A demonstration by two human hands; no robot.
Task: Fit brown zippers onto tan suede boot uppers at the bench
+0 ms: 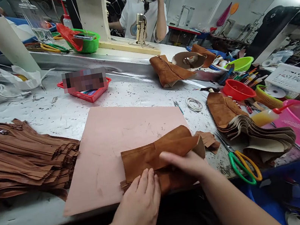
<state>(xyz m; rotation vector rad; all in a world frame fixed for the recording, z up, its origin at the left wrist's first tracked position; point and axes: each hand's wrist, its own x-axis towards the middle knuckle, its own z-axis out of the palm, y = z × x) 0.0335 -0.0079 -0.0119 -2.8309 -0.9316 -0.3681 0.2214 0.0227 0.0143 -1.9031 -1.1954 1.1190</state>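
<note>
Head view, clock positions taken about the folded brown suede-like boot upper [143,157], which lies at the near edge of a pink board [110,134]. At 9 o'clock, a pile of brown strips [25,156]. At 7, the left hand [140,202], flat, fingers together, pressing the fold. At 4, the right hand [191,163], thumb laid over the upper, fingers hidden; its grip cannot be told. Uneven pressure could let the layers slip and crease. At 3, scissors [233,152], beside stacked uppers [256,129]; a forearm's brush could knock them off the edge.
</note>
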